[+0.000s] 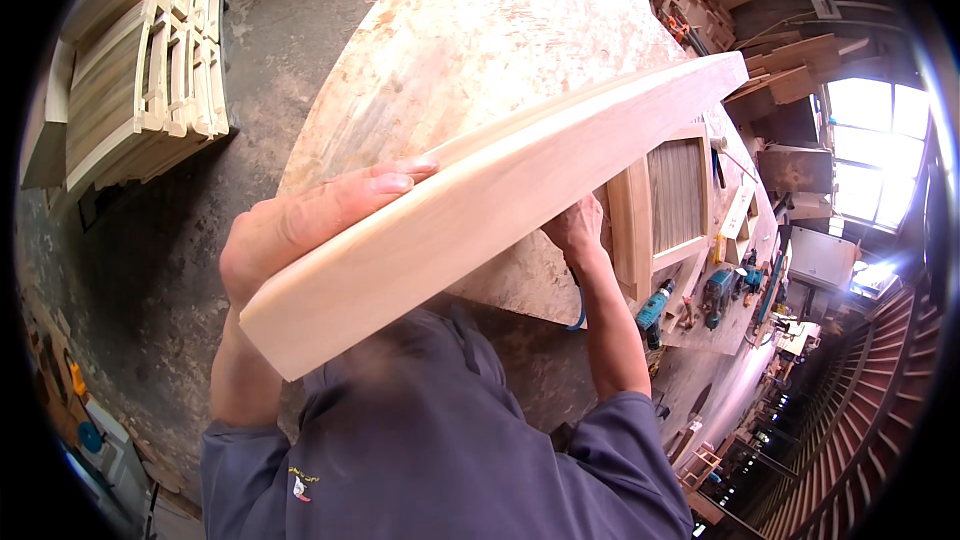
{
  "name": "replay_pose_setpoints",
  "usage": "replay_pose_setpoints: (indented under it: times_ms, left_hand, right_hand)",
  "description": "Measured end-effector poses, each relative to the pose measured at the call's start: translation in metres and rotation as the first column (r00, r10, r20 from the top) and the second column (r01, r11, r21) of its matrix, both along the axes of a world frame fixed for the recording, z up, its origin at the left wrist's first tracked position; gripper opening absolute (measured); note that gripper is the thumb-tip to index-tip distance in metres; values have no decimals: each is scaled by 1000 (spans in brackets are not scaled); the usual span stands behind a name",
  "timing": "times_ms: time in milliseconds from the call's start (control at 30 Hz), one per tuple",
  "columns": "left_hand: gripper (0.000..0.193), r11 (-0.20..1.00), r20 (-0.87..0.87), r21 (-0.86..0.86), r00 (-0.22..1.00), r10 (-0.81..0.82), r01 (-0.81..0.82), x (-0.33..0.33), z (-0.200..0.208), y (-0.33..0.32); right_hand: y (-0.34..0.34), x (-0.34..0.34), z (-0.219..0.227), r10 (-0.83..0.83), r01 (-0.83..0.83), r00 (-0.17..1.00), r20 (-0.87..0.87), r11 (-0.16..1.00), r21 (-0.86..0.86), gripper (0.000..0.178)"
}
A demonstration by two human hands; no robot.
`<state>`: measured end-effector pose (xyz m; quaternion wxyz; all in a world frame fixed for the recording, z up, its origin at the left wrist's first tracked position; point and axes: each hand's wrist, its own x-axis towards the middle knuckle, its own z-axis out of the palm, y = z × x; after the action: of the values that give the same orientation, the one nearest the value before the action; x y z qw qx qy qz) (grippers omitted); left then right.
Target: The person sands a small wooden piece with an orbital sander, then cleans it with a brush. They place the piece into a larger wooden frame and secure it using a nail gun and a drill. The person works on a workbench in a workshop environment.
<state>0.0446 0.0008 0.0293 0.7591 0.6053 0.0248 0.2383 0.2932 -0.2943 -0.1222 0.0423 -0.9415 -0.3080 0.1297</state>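
A long, pale wooden board (500,190) slants across the middle, held up above the worktable with its near end at lower left and its far end at upper right. My left hand (310,225) is closed round the board's near end, fingers lying along its upper edge. Below the board's middle is my right hand (580,225), its fingers hidden behind the wood, so what it holds cannot be seen. A thin blue hose (580,312) hangs beside my right wrist.
The pale worktable (430,50) stretches out ahead. On its right lie a panelled wooden frame (680,195), a teal drill (655,310) and another teal power tool (717,295). Stacked wooden frames (150,80) stand on the floor at far left. A bright window (880,150) is at right.
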Motion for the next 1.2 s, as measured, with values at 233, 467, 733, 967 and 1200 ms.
replay_pose_setpoints:
  times_ms: [233,467,733,967,1200]
  left_hand:
    - [54,982,110,185,993,-44,23,5,-9,8]
    - [52,968,168,250,985,-49,6,10,-16,14]
    - [48,958,127,287,991,-44,6,5,-5,8]
    - [56,935,224,340,974,22,-99,11,-2,6]
    - [57,931,246,355,969,-1,-89,12,-4,14]
  right_hand:
    - [6,-11,-2,13,-12,1000,-22,1000,11,51]
    - [22,-80,6,81,-77,997,-7,970,232,51]
    - [-16,22,-29,-89,75,995,35,953,293,48]
    - [58,-63,11,-7,18,994,-112,995,95,56]
    - [39,-88,6,98,-87,991,-88,988,124,62]
